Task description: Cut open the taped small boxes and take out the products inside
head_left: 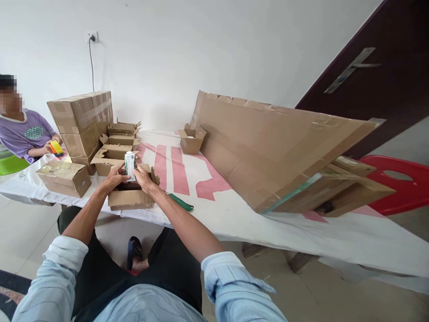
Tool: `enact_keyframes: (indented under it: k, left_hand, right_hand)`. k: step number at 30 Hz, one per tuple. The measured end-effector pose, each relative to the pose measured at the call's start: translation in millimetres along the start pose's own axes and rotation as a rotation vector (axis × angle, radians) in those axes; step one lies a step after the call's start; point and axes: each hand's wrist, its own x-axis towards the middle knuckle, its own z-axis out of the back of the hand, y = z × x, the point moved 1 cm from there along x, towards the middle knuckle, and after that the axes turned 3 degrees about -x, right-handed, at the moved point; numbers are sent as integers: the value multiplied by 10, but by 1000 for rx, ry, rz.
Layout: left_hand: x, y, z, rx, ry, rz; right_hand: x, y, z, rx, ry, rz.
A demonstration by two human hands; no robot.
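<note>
Between my two hands I hold a small white drink carton (130,166) with green print, upright above an open cardboard box (130,200). My left hand (115,177) grips the carton's left side and my right hand (143,176) its right side; the fingers of both are closed against it. The box stands at the table's near edge, and my forearms cover part of it. Just right of the box lies a green-handled tool (181,202), whose other end is hidden.
Several open boxes (112,154) line up behind mine, beside stacked closed cartons (80,114). A taped box (63,178) sits at left. A small open box (192,139) and a large cardboard sheet (268,147) stand right. At far left a person (28,129) handles a yellow object.
</note>
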Motion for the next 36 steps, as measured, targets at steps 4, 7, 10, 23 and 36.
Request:
enact_keyframes:
  k: [4,7,10,23,36]
  left_hand:
    - [-4,-14,4,-10,12,23]
    - [-13,-19,2,-15,10,22]
    - [-14,-20,-2,-9,9,17]
    - [-4,-34,30,-12,14,-84]
    - [-21,-218,5,-49,63,-232]
  right_hand:
    - [53,-32,-11,10,-19,-44]
    - [82,-44,-16,13,-9,-69]
    - [83,-31,-17,35,-1,-55]
    - [15,108,-9,-72,-49,85]
    - [-89,280,18,-239,-66,294]
